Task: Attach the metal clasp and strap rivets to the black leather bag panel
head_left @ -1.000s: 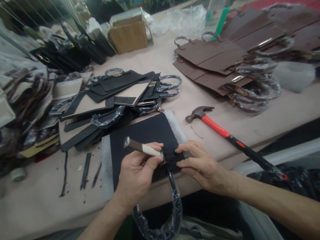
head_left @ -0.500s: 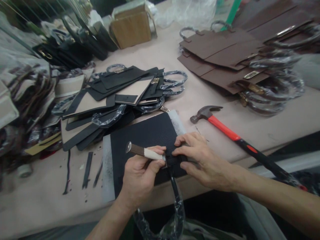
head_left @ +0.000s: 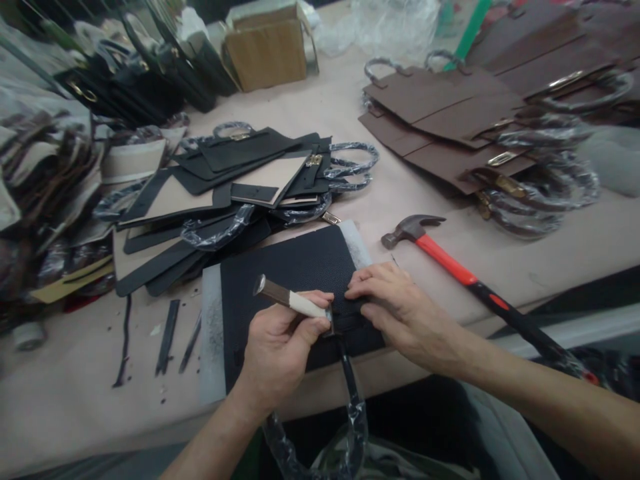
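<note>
My left hand (head_left: 283, 350) is closed around a punch tool (head_left: 295, 301) with white wrap on its shaft and a mushroomed metal end. Its wide tip rests against a black leather bag panel (head_left: 290, 267), beside the base of a plastic-wrapped handle (head_left: 357, 420) that loops down over the table edge. On the panel's right part lies my right hand (head_left: 400, 310), fingers bent and fingertips near the tool's tip; whether they pinch anything is hidden. Under the panel is a pale board (head_left: 213, 333). A claw hammer (head_left: 450, 260) with a red and black grip lies to the right.
Black bag panels with wrapped handles (head_left: 225, 180) are piled behind the board. Brown bag panels (head_left: 445, 113) are stacked at the back right. At the left are dark strips (head_left: 167, 337) and brown bundles (head_left: 55, 187). A cardboard box (head_left: 267, 50) stands at the back.
The fingers of my right hand have drawn closer together on the panel. My left hand keeps the punch in nearly the same place. The camera view has shifted slightly.
</note>
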The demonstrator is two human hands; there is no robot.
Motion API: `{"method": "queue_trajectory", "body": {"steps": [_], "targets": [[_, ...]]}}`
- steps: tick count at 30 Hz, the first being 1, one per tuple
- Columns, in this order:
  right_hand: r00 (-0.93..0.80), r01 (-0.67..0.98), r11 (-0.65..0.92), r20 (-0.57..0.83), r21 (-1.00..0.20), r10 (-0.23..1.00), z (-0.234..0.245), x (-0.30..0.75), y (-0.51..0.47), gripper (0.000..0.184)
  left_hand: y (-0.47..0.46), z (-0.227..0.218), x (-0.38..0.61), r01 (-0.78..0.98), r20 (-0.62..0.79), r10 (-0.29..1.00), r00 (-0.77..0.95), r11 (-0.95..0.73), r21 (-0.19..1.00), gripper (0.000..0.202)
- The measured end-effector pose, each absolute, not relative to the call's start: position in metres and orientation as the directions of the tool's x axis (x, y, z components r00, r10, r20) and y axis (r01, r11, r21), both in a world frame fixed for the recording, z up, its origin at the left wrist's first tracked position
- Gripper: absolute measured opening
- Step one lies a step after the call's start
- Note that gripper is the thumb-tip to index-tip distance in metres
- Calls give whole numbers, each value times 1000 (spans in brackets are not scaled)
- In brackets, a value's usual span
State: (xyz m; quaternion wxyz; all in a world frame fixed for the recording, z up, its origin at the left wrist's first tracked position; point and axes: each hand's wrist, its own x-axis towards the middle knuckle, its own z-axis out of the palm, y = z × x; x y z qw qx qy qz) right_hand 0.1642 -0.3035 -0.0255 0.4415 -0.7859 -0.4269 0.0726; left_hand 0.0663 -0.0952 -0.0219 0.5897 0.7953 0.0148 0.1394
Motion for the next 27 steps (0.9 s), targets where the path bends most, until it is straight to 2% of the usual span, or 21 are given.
{"method": "queue_trajectory", "body": {"steps": [3, 5, 9, 14, 18, 21, 25, 27], "targets": [[570, 735, -279, 340, -618, 748, -28, 177, -297, 16, -96, -22, 67, -152, 214, 182, 960, -301, 941, 10], [526, 782, -322, 289, -534, 800, -23, 187, -292, 6, -96, -22, 67, -169, 229, 176, 957, -301, 938, 11], [489, 795, -388, 114, -466, 865, -3, 199, -282, 24, -96, -22, 67, -164, 225, 181, 957, -301, 939, 12], [436, 828, -384, 39, -408, 899, 9, 202, -272, 24, -96, -20, 66, -177, 247, 185, 951, -332, 927, 12], [420, 825, -347, 72, -446, 905, 3, 203, -272, 20, -97, -20, 67, -191, 263, 180, 948, -337, 922, 10], [455, 780, -300, 169, -549, 874, -8, 202, -278, 21, -98, -22, 68, -220, 286, 184, 940, -315, 923, 11], [575, 650, -184, 318, -737, 754, -22, 197, -292, 11, -100, -21, 69, -237, 296, 151, 943, -318, 918, 14], [655, 591, -165, 351, -789, 669, -26, 195, -299, 6, -101, -21, 69, -250, 309, 129, 942, -340, 906, 14]]}}
